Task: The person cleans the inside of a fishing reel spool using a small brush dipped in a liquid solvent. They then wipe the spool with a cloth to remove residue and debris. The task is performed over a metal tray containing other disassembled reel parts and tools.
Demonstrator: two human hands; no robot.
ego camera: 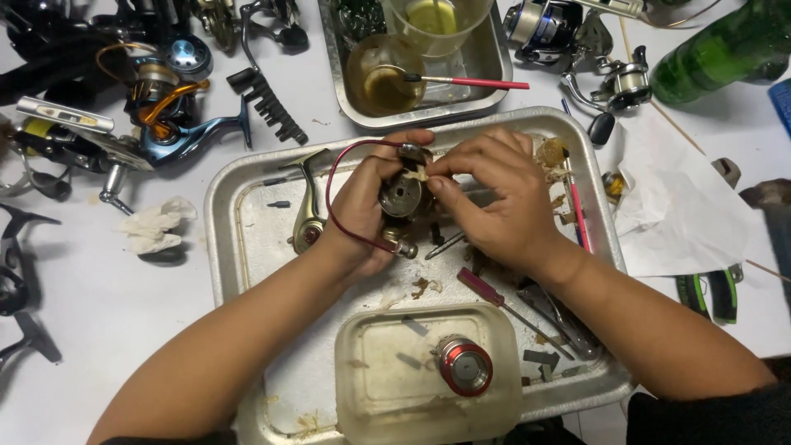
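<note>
While the left hand (362,202) clasps a round grey metal fishing-reel rotor with a thin red wire bail arm (401,195) above the dented rectangular steel tray (227,194), the right hand (494,198) pinches a small scrap of pale tissue (418,172) against the rotor's upper rim. Both hands are closed: the left around the rotor's body, the right on the tissue between thumb and forefinger. The step in hand looks like wiping old grease from the rotor; the next move probably calls for turning the part in the left palm so an uncleaned stretch of rim meets the tissue, with light pressure. The rotor's flat round face looks up toward the camera, so its long axis runs roughly toward the viewer, tilted slightly away, while the red bail loops out to the left. A red-capped silver spool (464,365) sits in a cloudy plastic tub (371,395) nearby.
</note>
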